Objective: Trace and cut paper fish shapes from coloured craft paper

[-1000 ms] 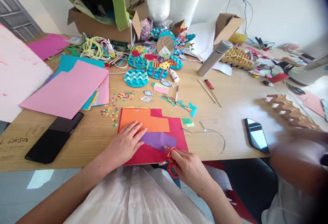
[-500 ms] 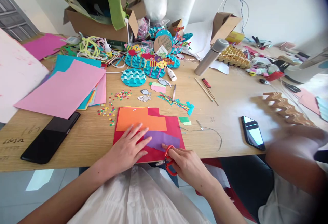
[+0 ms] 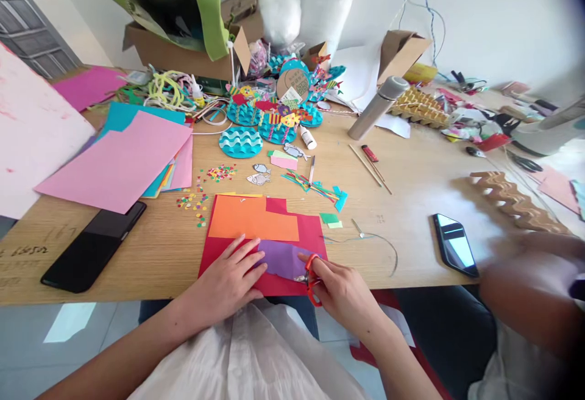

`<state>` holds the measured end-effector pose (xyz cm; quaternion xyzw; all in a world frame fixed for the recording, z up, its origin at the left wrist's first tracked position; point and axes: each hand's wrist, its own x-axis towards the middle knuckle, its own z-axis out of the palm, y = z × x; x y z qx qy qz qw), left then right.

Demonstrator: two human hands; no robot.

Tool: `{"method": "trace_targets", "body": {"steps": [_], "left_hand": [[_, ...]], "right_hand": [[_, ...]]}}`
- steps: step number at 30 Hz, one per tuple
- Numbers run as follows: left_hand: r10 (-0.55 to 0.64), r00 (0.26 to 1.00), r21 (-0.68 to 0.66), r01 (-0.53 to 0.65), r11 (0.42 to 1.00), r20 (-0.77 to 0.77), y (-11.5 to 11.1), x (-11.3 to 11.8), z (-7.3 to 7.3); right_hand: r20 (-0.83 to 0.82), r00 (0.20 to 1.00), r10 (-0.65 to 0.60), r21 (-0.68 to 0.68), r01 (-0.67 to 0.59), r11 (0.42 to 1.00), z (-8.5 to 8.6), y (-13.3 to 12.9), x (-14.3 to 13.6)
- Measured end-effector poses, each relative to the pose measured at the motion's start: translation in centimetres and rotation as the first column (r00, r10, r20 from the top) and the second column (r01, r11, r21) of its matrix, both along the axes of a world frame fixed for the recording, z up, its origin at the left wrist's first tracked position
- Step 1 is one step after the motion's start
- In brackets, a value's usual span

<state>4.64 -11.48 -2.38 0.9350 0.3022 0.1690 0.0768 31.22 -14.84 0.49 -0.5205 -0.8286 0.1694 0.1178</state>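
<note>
My left hand (image 3: 231,279) lies with spread fingers on a red sheet (image 3: 313,229) at the table's front edge, its fingertips at the left end of a purple paper piece (image 3: 281,258). Orange paper (image 3: 251,220) rests on the red sheet just beyond those fingers. Red-handled scissors (image 3: 313,279) are held in my right hand (image 3: 345,290), their blades pointing left over the purple piece. The index finger of that hand touches the purple paper's right part. Small green paper pieces (image 3: 329,218) lie beyond the right hand.
A black phone (image 3: 86,250) and pink sheets (image 3: 123,162) lie left. Beyond the red sheet are confetti (image 3: 222,172), paper fish (image 3: 259,178) and coloured strips (image 3: 338,196). A steel flask (image 3: 379,107) stands farther back. At right are another phone (image 3: 454,244) and a person's blurred arm (image 3: 530,296).
My right hand has moved slightly right, and the scissors' blades have come from the table's edge onto the papers. The view has shifted a little. My left hand still rests on the papers.
</note>
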Motion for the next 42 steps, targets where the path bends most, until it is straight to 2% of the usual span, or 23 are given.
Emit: {"method": "trace_targets", "body": {"steps": [4,9,13,17,20,24,26,28,31,33,37,42], "left_hand": [[0.02,1.0,0.012,-0.021,1.0,0.011,-0.3,0.2,-0.5],[0.005,1.0,0.071,-0.004,0.997,-0.019,-0.4,0.2,-0.1],[-0.001,0.997,0.143,0.012,0.99,-0.072,-0.4,0.0,0.2],[0.032,0.997,0.16,-0.02,0.987,-0.072,-0.9,-0.1,-0.2],[0.052,0.997,0.172,-0.041,0.984,-0.061,-1.2,-0.2,-0.4],[0.049,0.995,0.169,-0.034,0.985,-0.089,-1.3,-0.3,-0.3],[0.052,0.993,0.165,-0.034,0.986,-0.109,-1.3,-0.2,-0.3],[0.054,0.991,0.156,-0.034,0.987,-0.122,-1.2,-0.2,-0.3],[0.034,0.99,0.132,-0.016,0.991,-0.136,-1.2,-0.3,-0.6],[0.032,0.988,0.115,-0.014,0.993,-0.15,-1.2,-0.4,-0.9],[0.052,0.985,0.091,-0.038,0.995,-0.161,-1.5,-0.5,-1.3],[0.058,0.989,0.079,-0.047,0.996,-0.139,-1.7,-0.4,-1.2]], "right_hand": [[0.044,0.998,-0.038,0.035,0.037,0.999,0.0,1.8,-0.8],[0.176,0.984,0.01,-0.016,-0.008,1.0,-0.1,4.2,-2.2],[0.224,0.975,-0.004,-0.045,0.014,0.999,-0.3,5.0,-2.4],[0.16,0.987,-0.011,-0.068,0.023,0.997,-0.6,5.0,-2.1],[0.001,0.999,-0.053,-0.053,0.053,0.997,-0.7,5.7,-1.6],[-0.257,0.937,-0.237,-0.003,0.244,0.97,-0.3,9.8,-0.4],[-0.263,0.912,-0.316,0.037,0.337,0.941,0.0,13.1,0.2],[-0.159,0.916,-0.368,0.066,0.382,0.922,0.2,16.8,0.5],[0.095,0.905,-0.415,0.132,0.402,0.906,0.1,21.5,0.4],[0.154,0.901,-0.405,0.146,0.384,0.912,-0.1,23.7,-0.2],[0.182,0.919,-0.35,0.129,0.331,0.935,-1.0,25.7,-1.5],[0.196,0.922,-0.335,0.124,0.315,0.941,-1.2,25.9,-2.6]]}}
